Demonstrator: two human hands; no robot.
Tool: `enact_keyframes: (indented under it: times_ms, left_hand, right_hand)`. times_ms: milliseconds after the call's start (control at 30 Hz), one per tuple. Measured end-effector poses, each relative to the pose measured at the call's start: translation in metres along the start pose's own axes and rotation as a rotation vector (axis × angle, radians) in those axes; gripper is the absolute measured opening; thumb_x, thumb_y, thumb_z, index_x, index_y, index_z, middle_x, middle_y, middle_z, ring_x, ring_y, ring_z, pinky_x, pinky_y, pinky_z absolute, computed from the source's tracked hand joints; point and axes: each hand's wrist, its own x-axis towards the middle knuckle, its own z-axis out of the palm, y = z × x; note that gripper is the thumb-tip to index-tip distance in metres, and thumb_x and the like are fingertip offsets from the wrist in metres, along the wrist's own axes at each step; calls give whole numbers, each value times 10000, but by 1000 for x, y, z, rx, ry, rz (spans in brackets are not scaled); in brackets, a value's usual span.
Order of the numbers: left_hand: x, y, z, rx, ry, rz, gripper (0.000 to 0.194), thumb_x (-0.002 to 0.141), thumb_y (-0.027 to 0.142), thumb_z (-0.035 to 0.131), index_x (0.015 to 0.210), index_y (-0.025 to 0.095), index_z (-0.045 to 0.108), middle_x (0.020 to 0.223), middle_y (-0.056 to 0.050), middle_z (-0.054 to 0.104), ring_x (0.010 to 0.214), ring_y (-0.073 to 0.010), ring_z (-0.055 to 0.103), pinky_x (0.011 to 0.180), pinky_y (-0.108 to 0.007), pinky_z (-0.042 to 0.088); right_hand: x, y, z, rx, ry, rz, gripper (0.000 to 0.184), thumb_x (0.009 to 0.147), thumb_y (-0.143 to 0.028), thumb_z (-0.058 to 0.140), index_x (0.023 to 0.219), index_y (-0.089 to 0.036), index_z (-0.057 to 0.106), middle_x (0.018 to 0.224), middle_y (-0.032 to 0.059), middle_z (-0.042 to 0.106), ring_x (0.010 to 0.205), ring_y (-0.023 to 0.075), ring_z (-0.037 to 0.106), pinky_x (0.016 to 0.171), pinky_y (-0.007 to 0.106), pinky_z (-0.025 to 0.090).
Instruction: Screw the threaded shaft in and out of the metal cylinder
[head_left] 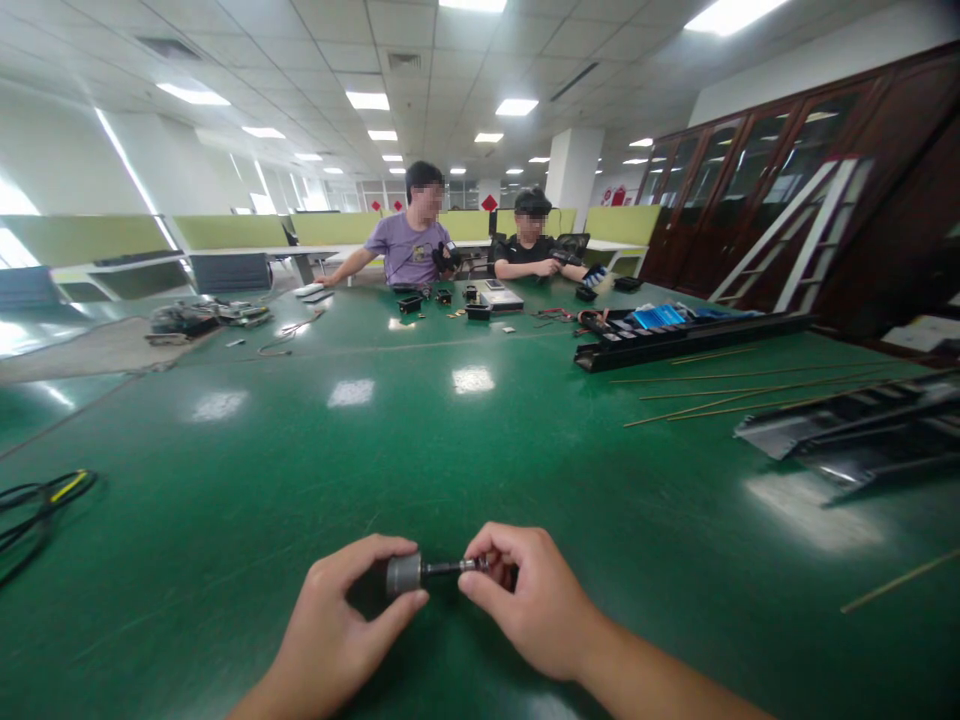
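Low in the head view, a short grey metal cylinder (405,575) with a thin dark shaft (442,569) lies level just above the green table (315,440). My left hand (337,610) grips the cylinder between thumb and fingers. From the other side, my right hand (536,600) pinches the shaft's far end, where a small shiny metal part shows at the fingertips. The rest of that end is hidden by the fingers. The exact kind of tool cannot be made out.
Black cables (45,505) lie at the left. Thin brass-coloured rods (712,405), a long black channel (675,340) and metal rails (862,430) are at the right. Two people (409,240) sit across the table, near small black boxes (478,312).
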Motion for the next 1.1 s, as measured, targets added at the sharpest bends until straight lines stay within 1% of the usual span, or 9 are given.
enact_keyframes:
  times_ms: [333, 767, 833, 867, 967, 1000, 1033, 1100]
  left_hand:
    - [1, -2, 1, 7, 0, -40, 259, 777, 405, 753, 1002, 280, 725, 948, 0, 770, 847, -206, 740, 779, -289, 606]
    - [3, -3, -3, -51, -45, -101, 235, 767, 379, 755, 964, 252, 739, 933, -25, 768, 852, -221, 737, 794, -305, 607]
    - [4, -6, -3, -74, -58, -148, 246, 760, 390, 764, 953, 240, 731, 933, -31, 763, 863, -229, 734, 808, -322, 605]
    - [5, -8, -3, -107, -62, -186, 259, 761, 398, 765, 954, 231, 724, 938, -36, 761, 869, -231, 733, 818, -327, 603]
    - [10, -14, 0, -338, -52, -341, 334, 777, 437, 757, 990, 191, 681, 976, -63, 756, 906, -230, 734, 858, -321, 594]
    - [13, -14, 2, -432, -32, -399, 368, 779, 455, 756, 998, 174, 661, 977, -75, 755, 914, -229, 735, 871, -316, 590]
    - [16, -14, 3, -520, -4, -454, 404, 779, 472, 756, 1007, 159, 640, 983, -87, 754, 919, -229, 736, 881, -311, 587]
    - [20, -13, 2, -657, 88, -558, 490, 770, 502, 765, 1065, 145, 604, 1019, -104, 747, 919, -231, 740, 863, -299, 596]
  right_hand:
    - [2, 1, -2, 19, 13, -3, 71, 789, -225, 657, 766, -160, 637, 609, -27, 550, 563, 117, 501, 560, 231, 385]
    - [3, 1, -2, 55, 28, 0, 89, 771, -233, 670, 750, -156, 630, 608, -24, 537, 566, 118, 491, 554, 235, 377]
    - [4, 2, -1, 157, 32, 4, 151, 782, -289, 676, 751, -156, 612, 603, -24, 535, 542, 117, 494, 527, 231, 369]
    - [5, 3, -1, 256, 29, 10, 206, 806, -344, 661, 750, -159, 591, 593, -25, 532, 513, 114, 492, 502, 229, 362]
    - [8, 5, -2, 573, 45, -7, 433, 907, -534, 504, 657, -180, 488, 528, -23, 514, 416, 102, 462, 449, 232, 342]
    - [9, 6, -3, 643, 70, -12, 486, 918, -573, 465, 617, -192, 444, 491, -32, 483, 388, 96, 441, 435, 231, 328]
    - [11, 6, -3, 689, 87, -4, 526, 910, -606, 458, 575, -206, 387, 447, -46, 438, 347, 89, 409, 405, 229, 291]
    - [13, 7, -3, 725, 92, 11, 578, 888, -641, 475, 525, -220, 320, 405, -62, 373, 302, 79, 372, 372, 228, 241]
